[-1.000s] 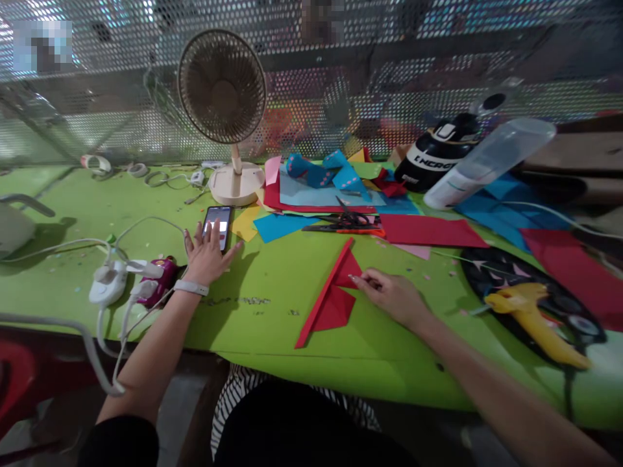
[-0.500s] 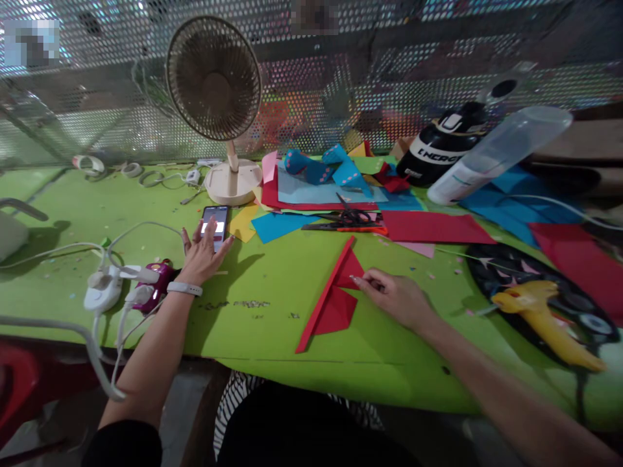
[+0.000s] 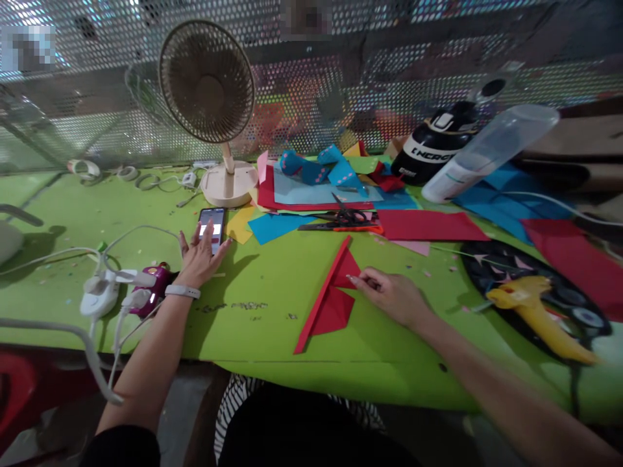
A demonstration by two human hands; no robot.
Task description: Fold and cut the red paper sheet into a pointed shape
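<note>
My left hand (image 3: 198, 258) lies over a smartphone (image 3: 213, 224) with its fingers spread, and the fingertips are on or just above the lit screen. On the green table, a folded red paper piece (image 3: 335, 311) lies slantwise, with a long narrow strip along one side and pointed flaps on the other. Its upper flap meets the fingertips of my right hand (image 3: 389, 292). Those fingers are curled together in a pinch; what is between them, if anything, is hidden. Black scissors (image 3: 348, 217) lie among paper scraps beyond the red piece.
A desk fan (image 3: 228, 183) stands at the back left, with plugged power sockets (image 3: 146, 288) and cables before it. At right are a yellow glue gun (image 3: 540, 318) on a black tray (image 3: 470, 256), a black bottle (image 3: 413, 162), and a clear bottle (image 3: 487, 155). Coloured paper (image 3: 428, 224) lies behind.
The whole view has shifted slightly, with things appearing a little further left. Both hands keep the same places against the phone and the red paper.
</note>
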